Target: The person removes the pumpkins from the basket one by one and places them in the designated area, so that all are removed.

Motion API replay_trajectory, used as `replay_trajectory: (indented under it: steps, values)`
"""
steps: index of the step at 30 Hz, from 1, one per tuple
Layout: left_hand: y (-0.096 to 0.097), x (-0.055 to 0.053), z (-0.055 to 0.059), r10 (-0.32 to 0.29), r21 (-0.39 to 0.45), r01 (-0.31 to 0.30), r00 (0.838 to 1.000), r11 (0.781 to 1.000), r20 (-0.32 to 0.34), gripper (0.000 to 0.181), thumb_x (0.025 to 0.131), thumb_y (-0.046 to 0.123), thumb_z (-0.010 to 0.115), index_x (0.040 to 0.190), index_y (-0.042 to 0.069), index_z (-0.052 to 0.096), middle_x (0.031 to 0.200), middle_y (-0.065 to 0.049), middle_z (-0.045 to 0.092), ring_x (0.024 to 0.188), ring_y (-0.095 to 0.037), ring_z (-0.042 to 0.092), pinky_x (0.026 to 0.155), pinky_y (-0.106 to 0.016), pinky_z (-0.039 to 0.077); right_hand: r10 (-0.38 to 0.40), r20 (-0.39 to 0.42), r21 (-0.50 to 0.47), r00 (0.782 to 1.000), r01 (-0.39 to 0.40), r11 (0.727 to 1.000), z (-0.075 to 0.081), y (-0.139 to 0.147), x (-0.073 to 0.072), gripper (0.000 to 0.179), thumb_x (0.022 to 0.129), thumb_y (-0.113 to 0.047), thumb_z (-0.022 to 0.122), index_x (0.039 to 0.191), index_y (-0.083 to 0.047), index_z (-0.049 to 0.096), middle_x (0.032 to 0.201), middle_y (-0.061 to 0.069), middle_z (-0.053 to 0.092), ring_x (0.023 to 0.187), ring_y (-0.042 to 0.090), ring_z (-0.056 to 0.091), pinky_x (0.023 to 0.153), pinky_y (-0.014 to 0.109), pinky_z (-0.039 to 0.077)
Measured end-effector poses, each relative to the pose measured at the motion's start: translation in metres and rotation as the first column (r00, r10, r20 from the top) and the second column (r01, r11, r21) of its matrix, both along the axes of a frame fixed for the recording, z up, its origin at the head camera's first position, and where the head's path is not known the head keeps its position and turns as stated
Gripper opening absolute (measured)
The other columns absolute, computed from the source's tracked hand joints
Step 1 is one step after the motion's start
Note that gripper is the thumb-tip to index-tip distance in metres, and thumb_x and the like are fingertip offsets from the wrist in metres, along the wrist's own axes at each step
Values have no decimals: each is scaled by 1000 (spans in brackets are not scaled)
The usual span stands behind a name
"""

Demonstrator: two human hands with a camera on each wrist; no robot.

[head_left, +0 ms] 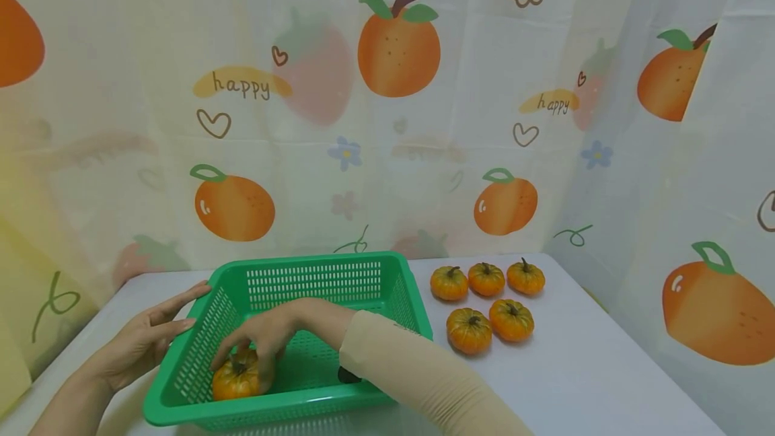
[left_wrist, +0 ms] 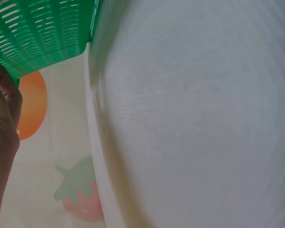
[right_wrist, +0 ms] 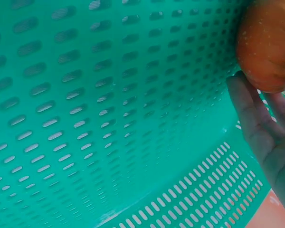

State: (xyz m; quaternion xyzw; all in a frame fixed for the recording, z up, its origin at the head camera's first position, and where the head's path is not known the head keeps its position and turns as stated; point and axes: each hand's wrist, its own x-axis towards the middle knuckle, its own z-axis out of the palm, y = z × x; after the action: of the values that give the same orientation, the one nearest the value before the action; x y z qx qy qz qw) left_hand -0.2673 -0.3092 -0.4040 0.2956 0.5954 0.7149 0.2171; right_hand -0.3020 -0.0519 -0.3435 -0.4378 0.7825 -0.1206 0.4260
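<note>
A green plastic basket [head_left: 315, 394] with slotted walls stands on the white table. Inside its near left corner is a small orange pumpkin [head_left: 233, 382], gripped from above by my right hand [head_left: 266, 338] with the fingers spread round its sides. In the right wrist view the pumpkin [right_wrist: 268, 47] shows at the upper right, fingertips against its lower side. My left hand [head_left: 136, 342] is at the basket's left side, its extended fingertips touching the outside of the rim. The left wrist view has that hand [left_wrist: 2, 104] at its left edge, beside the slotted wall.
Several more small pumpkins [head_left: 469, 330] sit in two loose rows on the table [head_left: 575, 369], right of the basket. A white curtain [head_left: 339, 173] with fruit prints hangs behind the table and along its sides. A small dark object [head_left: 348, 375] shows beside the right sleeve [head_left: 424, 362].
</note>
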Motion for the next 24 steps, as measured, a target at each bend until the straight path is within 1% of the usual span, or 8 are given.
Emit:
replay_trajectory:
  steps: [3, 6, 8, 12, 17, 22, 24]
  values:
    - [1, 0, 0, 6, 5, -6, 1000, 1000, 6, 59, 106, 0, 24, 157, 31, 28, 149, 39, 35, 108, -6, 68, 84, -23, 60, 3, 17, -2, 1000, -3, 1000, -1, 0, 0, 80, 81, -1, 78, 147, -30, 44, 140, -11, 46, 105, 1, 50, 71, 24, 57]
    - [1, 1, 1, 5, 16, -5, 1000, 1000, 16, 59, 106, 0, 24, 156, 32, 30, 149, 38, 36, 106, -6, 69, 83, -23, 60, -6, 28, 3, 1000, 6, 1000, -2, 1, -1, 81, 82, -1, 77, 148, -31, 42, 142, -11, 45, 105, 2, 51, 72, 23, 57]
    - [1, 1, 1, 2, 21, -3, 1000, 1000, 17, 59, 106, -1, 24, 156, 31, 29, 149, 38, 35, 104, -5, 69, 83, -22, 60, -19, 30, 7, 999, 19, 1000, -2, 2, -1, 80, 83, -1, 76, 148, -31, 42, 144, -11, 44, 108, 0, 51, 76, 23, 59]
    - [1, 0, 1, 4, 21, -4, 1000, 1000, 10, 60, 106, -1, 24, 157, 30, 27, 149, 37, 36, 107, -5, 68, 83, -23, 60, -22, 16, 7, 1000, 22, 1000, -2, 3, -1, 77, 84, -4, 76, 147, -31, 43, 139, -11, 47, 107, 0, 53, 77, 23, 59]
    - [0, 0, 1, -2, 26, 2, 1000, 1000, 16, 60, 106, -1, 24, 157, 30, 27, 149, 38, 36, 109, -7, 68, 85, -25, 60, -15, 4, 11, 1000, 14, 1000, -2, 3, -1, 74, 85, -7, 76, 146, -32, 43, 132, -11, 50, 104, 1, 56, 78, 22, 59]
    - [0, 0, 1, -9, 24, 9, 1000, 1000, 20, 60, 106, -1, 23, 158, 29, 25, 148, 39, 36, 109, -8, 69, 86, -27, 60, -12, 30, 9, 999, 11, 1000, -1, 3, -1, 73, 85, -6, 75, 146, -29, 43, 129, -11, 50, 102, 2, 56, 79, 20, 58]
    - [0, 0, 1, -10, 15, 9, 1000, 1000, 19, 60, 106, 0, 23, 158, 30, 25, 148, 40, 36, 109, -8, 69, 87, -27, 60, -11, 24, 7, 1000, 11, 1000, 0, 4, -2, 72, 85, -5, 75, 146, -28, 44, 128, -11, 50, 101, 1, 56, 79, 19, 58]
